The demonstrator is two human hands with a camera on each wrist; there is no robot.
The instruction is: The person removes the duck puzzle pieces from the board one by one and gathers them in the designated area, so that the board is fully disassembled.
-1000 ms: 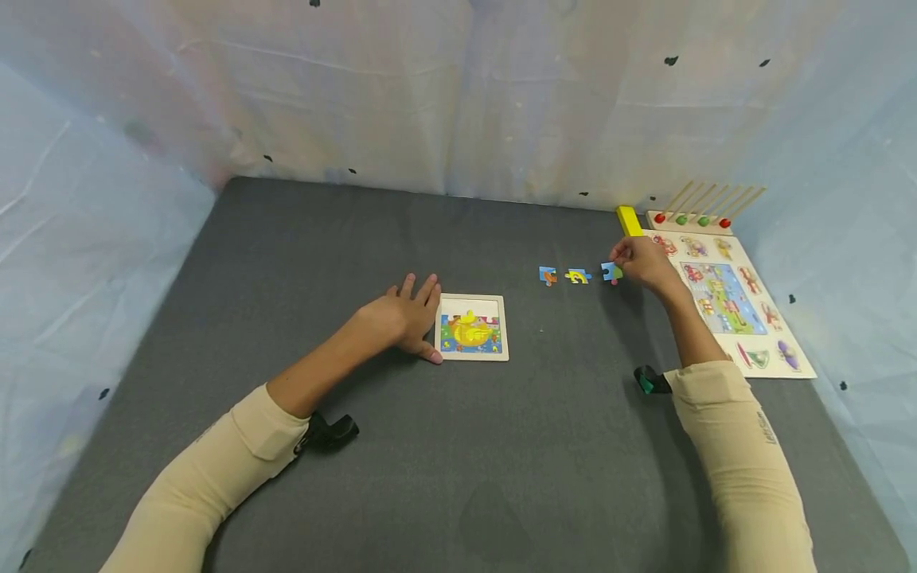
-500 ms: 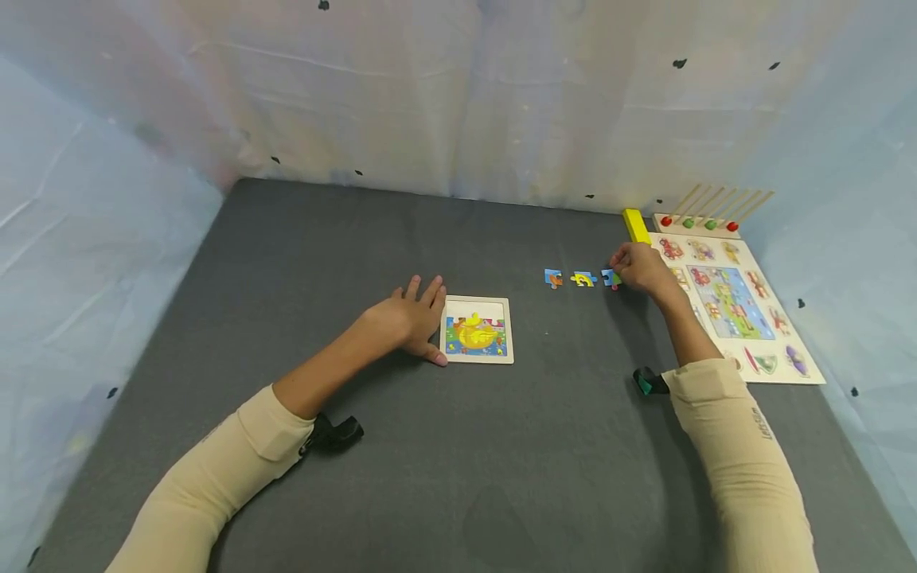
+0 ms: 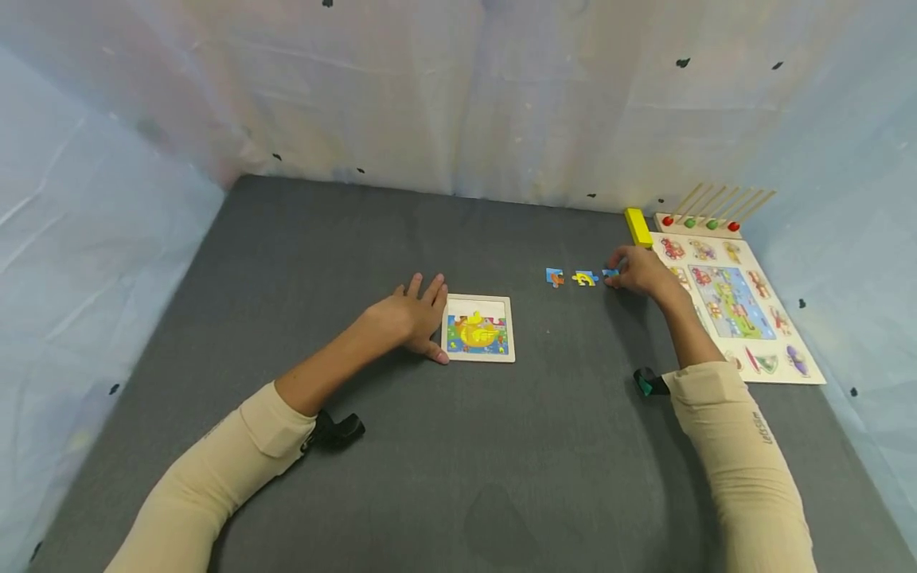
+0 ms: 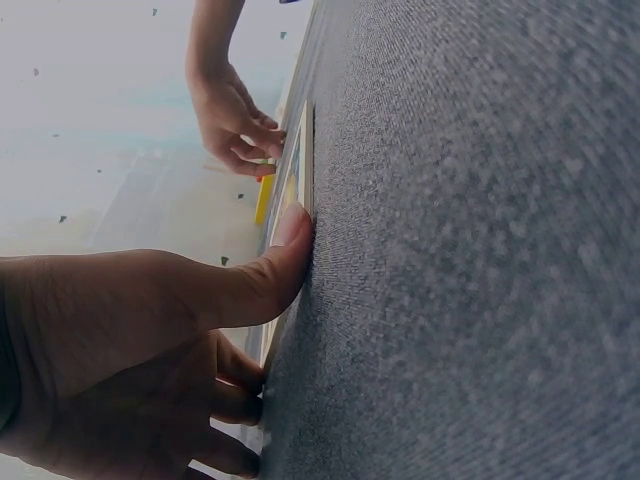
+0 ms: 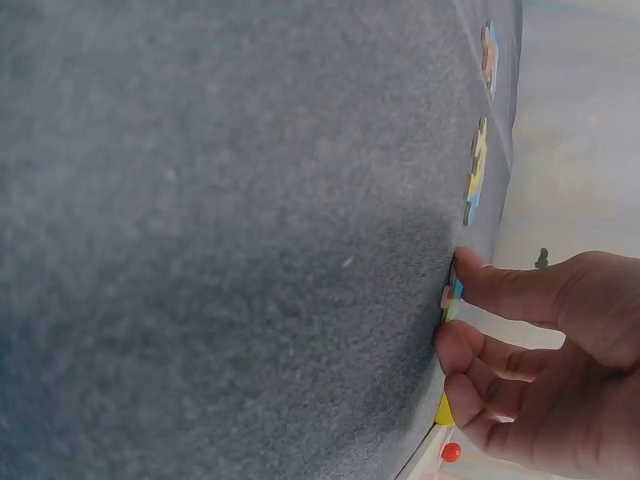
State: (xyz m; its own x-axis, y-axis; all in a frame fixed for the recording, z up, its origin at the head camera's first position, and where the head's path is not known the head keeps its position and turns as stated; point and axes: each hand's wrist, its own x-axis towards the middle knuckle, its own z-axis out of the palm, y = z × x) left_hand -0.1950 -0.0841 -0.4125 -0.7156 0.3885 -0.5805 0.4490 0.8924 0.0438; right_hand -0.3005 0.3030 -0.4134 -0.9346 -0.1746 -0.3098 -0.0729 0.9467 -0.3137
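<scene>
My left hand lies with fingers spread along the left edge of a small wooden puzzle tray, its thumb at the lower corner. Inside the tray, fitted pieces form a yellow duck scene; a bare strip shows across the top. Farther right, my right hand pinches a blue puzzle piece at the table surface. Thumb and forefinger sit at opposite edges of that piece in the right wrist view. Two loose pieces lie to its left, one blue and orange, one yellow and blue.
A larger picture puzzle board lies right of my right hand, partly behind the forearm. Behind it stand a wooden peg rack with red and green beads and a yellow block. Pale sheeting rises around the grey table.
My right fingers have come down around the rightmost piece and now cover more of it. My left hand stays at the tray. The head view has shifted slightly.
</scene>
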